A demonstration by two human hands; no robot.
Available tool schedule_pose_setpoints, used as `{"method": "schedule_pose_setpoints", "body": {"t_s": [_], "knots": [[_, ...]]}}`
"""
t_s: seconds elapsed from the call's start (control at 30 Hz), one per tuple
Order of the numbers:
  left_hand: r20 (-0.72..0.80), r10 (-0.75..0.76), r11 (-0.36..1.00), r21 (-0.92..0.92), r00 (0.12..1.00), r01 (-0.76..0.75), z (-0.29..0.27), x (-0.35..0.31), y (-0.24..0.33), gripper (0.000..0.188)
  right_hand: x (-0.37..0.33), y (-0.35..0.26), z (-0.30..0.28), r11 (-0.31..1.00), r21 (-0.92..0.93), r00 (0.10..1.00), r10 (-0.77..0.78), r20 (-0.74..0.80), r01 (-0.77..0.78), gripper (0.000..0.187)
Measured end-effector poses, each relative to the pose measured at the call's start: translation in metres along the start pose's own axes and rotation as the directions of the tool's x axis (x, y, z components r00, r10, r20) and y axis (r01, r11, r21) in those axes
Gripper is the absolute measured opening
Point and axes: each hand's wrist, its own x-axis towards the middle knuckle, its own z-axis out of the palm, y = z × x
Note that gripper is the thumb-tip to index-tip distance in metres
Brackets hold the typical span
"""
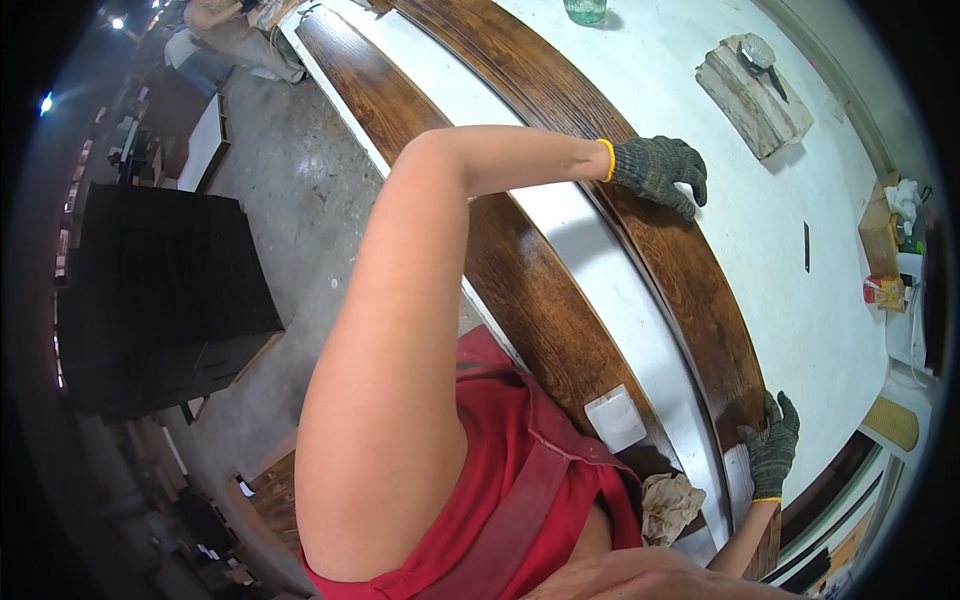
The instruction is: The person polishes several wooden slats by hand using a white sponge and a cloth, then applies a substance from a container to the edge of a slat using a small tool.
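At the far left a stack of black panels (165, 290) stands on the grey floor (290, 190), well apart from the work. Next comes the person's left arm, which crosses the whole picture and reaches over a near dark-stained plank (540, 300) lying on the white bench (800, 240). A pale square pad (615, 418) rests on that plank's near end, and a crumpled rag (668, 505) lies just beside it.

The left hand (660, 175), in a grey knit glove, rests on the far plank (690, 270), fingers curled over its far edge and pressed close together (the thumb is hidden, so a true pinch cannot be confirmed). The right hand (772, 445), gloved the same, lies flat on the plank's near end with fingers slightly spread, pressing rather than gripping. So the far plank lies along the bench, parallel to the near one with a white strip (620, 290) between them, with a hand toward each end.

It looks long, stiff and fairly heavy, a glossy stained board that may be slick or still tacky; likely best held by its edges, hands wide apart as they are, to keep it from sagging or twisting and to spare the face.

Further right sit a pale wood block (755, 95) with a scraper (760, 55) on it, and small boxes (880, 240) at the bench's edge.
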Motion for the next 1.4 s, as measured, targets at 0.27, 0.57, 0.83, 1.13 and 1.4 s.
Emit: {"method": "schedule_pose_setpoints", "body": {"t_s": [0.27, 0.57, 0.83, 1.13, 1.4], "knots": [[0.303, 0.016, 0.912, 0.386, 0.953, -0.138, -0.001, -0.029, 0.024, 0.125, -0.025, -0.044, 0.022, 0.953, -0.302, 1.0, -0.017, -0.024, 0.009, 0.137], [0.251, -0.008, 0.909, 0.404, 0.968, -0.097, 0.008, -0.028, 0.03, 0.12, -0.015, -0.032, 0.011, 0.968, -0.228, 0.99, -0.12, -0.069, 0.102, 0.119], [0.314, 0.196, 0.841, 0.433, 0.929, -0.324, -0.002, -0.002, 0.046, 0.117, -0.026, -0.034, 0.004, 0.972, -0.22, 0.978, -0.12, -0.169, 0.082, 0.125], [0.234, 0.129, 0.84, 0.49, 0.964, -0.231, 0.012, -0.05, 0.039, 0.127, -0.023, -0.044, 0.01, 0.944, -0.328, 0.999, -0.045, 0.001, 0.043, 0.114], [0.247, 0.108, 0.817, 0.531, 0.963, -0.227, 0.012, -0.056, 0.041, 0.132, -0.017, -0.031, 0.021, 0.936, -0.327, 0.981, -0.169, -0.095, 0.13, 0.127]]}}
